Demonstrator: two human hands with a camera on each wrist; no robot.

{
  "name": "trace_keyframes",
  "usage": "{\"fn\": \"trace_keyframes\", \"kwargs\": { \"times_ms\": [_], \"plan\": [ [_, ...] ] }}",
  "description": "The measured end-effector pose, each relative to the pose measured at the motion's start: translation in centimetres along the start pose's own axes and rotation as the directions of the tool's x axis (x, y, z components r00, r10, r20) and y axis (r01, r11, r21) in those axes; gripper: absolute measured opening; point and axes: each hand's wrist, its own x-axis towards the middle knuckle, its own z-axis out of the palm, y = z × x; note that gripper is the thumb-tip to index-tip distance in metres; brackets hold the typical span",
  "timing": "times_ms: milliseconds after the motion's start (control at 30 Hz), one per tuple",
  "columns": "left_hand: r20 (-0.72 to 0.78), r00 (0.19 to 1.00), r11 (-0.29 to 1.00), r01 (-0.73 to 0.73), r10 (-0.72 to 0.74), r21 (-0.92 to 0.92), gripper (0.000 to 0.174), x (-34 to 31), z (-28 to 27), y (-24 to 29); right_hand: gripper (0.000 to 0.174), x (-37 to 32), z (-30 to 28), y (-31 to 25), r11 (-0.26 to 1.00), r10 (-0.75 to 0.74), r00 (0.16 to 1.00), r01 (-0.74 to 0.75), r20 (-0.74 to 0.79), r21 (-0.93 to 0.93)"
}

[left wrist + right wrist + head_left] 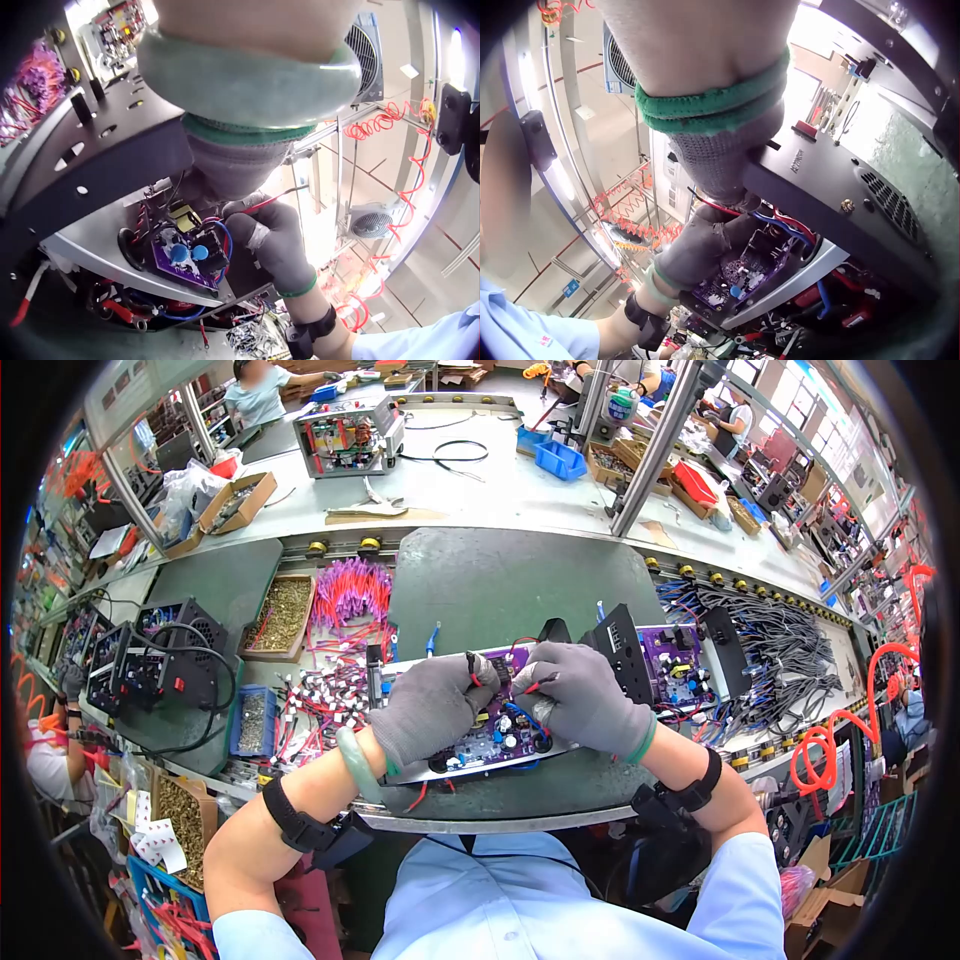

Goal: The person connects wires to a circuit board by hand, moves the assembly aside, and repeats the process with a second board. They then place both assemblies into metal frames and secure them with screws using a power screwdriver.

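The left hand (430, 705) and right hand (592, 695), gloved and close together, each pinch red wiring (540, 685) between their fingers above a purple circuit board (492, 744) in a metal tray (480, 767) on the green counter (520, 580).

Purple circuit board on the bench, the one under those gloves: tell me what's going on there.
A person's gloved left hand and right hand are close together over the purple circuit board, which sits in an open metal chassis. The fingers of both pinch red wire; whether one length or two is unclear. A black panel stands beside the right hand.
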Motion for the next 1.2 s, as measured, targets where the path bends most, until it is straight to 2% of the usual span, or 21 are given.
{"fn": "trace_keyframes", "kwargs": {
  "times_ms": [100,233,433,500,533,600,633,667,700,767,800,900,933,1033,1067,1133,1200],
  "plan": [
    [-0.049,0.998,0.999,-0.033,0.034,0.022,0.011,-0.1,0.1,0.0,0.014,0.1,0.1,0.1,0.997,-0.009,0.999,0.012,0.039,-0.071],
    [-0.073,0.997,1.0,-0.009,0.008,-0.019,0.011,0.2,0.2,-0.2,0.016,-0.1,0.0,0.0,0.998,-0.015,1.0,0.017,0.026,-0.06],
    [-0.132,0.99,0.996,-0.028,0.04,0.089,0.013,-0.4,-0.2,0.9,0.01,0.5,-0.5,0.1,0.978,-0.104,0.994,0.11,0.045,-0.176],
    [-0.128,0.989,0.993,-0.06,0.072,0.101,0.014,-0.6,-0.2,0.7,0.011,1.3,-1.3,-0.4,0.837,-0.246,0.942,0.326,0.23,-0.439],
    [-0.114,0.991,0.993,-0.062,0.073,0.099,0.014,-0.7,-0.1,0.6,0.011,1.4,-1.0,-0.2,0.792,-0.301,0.929,0.368,0.213,-0.487],
    [-0.174,0.976,0.974,-0.093,0.13,0.207,0.014,-0.8,0.1,0.4,0.011,1.1,-1.0,-1.3,0.768,-0.27,0.926,0.372,0.263,-0.521],
    [-0.166,0.978,0.976,-0.095,0.129,0.198,0.014,-0.8,0.2,0.3,0.011,1.1,-0.9,-1.7,0.736,-0.252,0.916,0.391,0.312,-0.552],
    [-0.14,0.982,0.965,-0.087,0.125,0.247,0.014,-0.8,0.2,0.2,0.011,1.0,-0.7,-1.8,0.735,-0.298,0.888,0.447,0.349,-0.51],
    [-0.112,0.987,0.952,-0.081,0.119,0.296,0.014,-0.8,0.1,0.3,0.011,1.2,-0.5,-1.4,0.74,-0.29,0.889,0.443,0.354,-0.505],
    [-0.09,0.991,0.956,-0.073,0.102,0.283,0.013,-0.9,0.0,0.5,0.011,1.6,0.0,-0.4,0.825,-0.297,0.921,0.38,0.252,-0.418],
    [-0.067,0.992,0.957,-0.086,0.108,0.278,0.013,-0.8,0.0,0.3,0.011,1.6,-0.2,-0.6,0.839,-0.24,0.915,0.363,0.324,-0.405],
    [-0.035,0.995,0.96,-0.082,0.095,0.267,0.013,-1.0,-0.4,0.6,0.012,1.8,-0.7,-0.3,0.87,-0.244,0.898,0.37,0.367,-0.327],
    [-0.044,0.992,0.961,-0.106,0.121,0.255,0.013,-1.2,-0.5,0.6,0.005,1.9,-1.2,-0.5,0.876,-0.253,0.886,0.38,0.389,-0.296],
    [-0.05,0.99,0.962,-0.114,0.13,0.248,0.013,-1.1,-0.2,0.0,0.005,2.5,-0.6,-1.0,0.858,-0.24,0.9,0.372,0.363,-0.355],
    [-0.049,0.989,0.958,-0.126,0.143,0.258,0.012,-0.9,-0.2,-0.2,0.007,2.6,-0.5,-1.3,0.845,-0.202,0.889,0.371,0.412,-0.385],
    [-0.051,0.989,0.952,-0.122,0.142,0.281,0.01,-0.9,-0.1,-0.1,0.007,1.7,-0.5,-1.1,0.852,-0.174,0.893,0.348,0.416,-0.392],
    [-0.073,0.982,0.949,-0.149,0.176,0.279,0.01,-0.9,-0.1,0.0,0.006,1.9,-0.5,-1.0,0.835,-0.195,0.893,0.368,0.405,-0.409]
  ]
}}
